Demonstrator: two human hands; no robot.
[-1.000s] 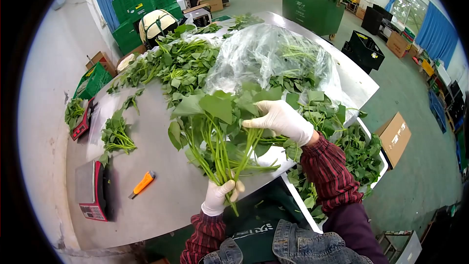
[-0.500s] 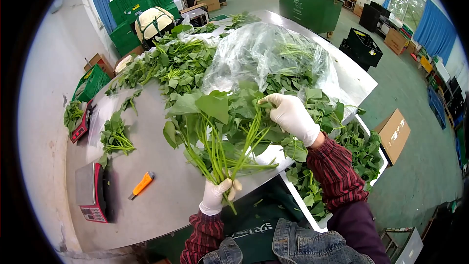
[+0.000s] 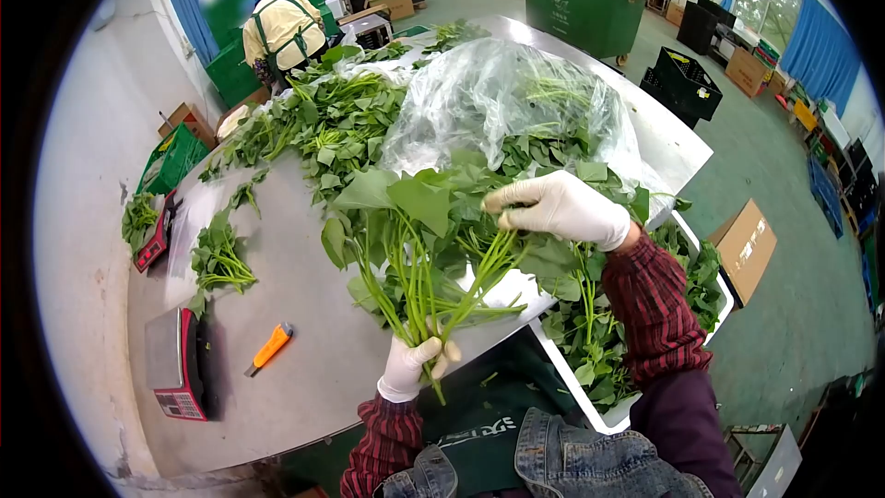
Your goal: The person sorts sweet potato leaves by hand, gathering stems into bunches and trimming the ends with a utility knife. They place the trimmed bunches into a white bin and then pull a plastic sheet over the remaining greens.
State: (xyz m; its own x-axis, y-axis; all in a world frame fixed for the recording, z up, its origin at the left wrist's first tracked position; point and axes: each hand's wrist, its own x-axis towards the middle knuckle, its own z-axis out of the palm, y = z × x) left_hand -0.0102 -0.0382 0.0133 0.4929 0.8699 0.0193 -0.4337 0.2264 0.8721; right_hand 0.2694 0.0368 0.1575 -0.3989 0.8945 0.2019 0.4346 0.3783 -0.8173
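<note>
A bunch of leafy green stems [image 3: 419,267] stands upright in my left hand [image 3: 410,369], whose gloved fingers wrap round the lower stem ends. Over the upper right side of the bunch is my right hand [image 3: 562,209], also in a white glove. Its fingers stretch left, slightly apart, beside the leaves; nothing shows between them, and its thumb is mostly hidden. More greens lie on the metal table behind the bunch, partly under a clear plastic sheet [image 3: 479,92]. A white crate [image 3: 564,378] of leafy greens sits below my right forearm.
An orange utility knife [image 3: 270,349] and a red scale [image 3: 175,364] lie on the table at left, near a small bundle of greens [image 3: 219,258]. A second scale [image 3: 157,238] stands farther back. A co-worker [image 3: 284,32] is at the far end. A green bin [image 3: 583,14] stands behind the table.
My right hand has shifted slightly right and its fingers have straightened from a pinch at the leaves. The left hand keeps its grip. The co-worker at the back has risen from a bend.
</note>
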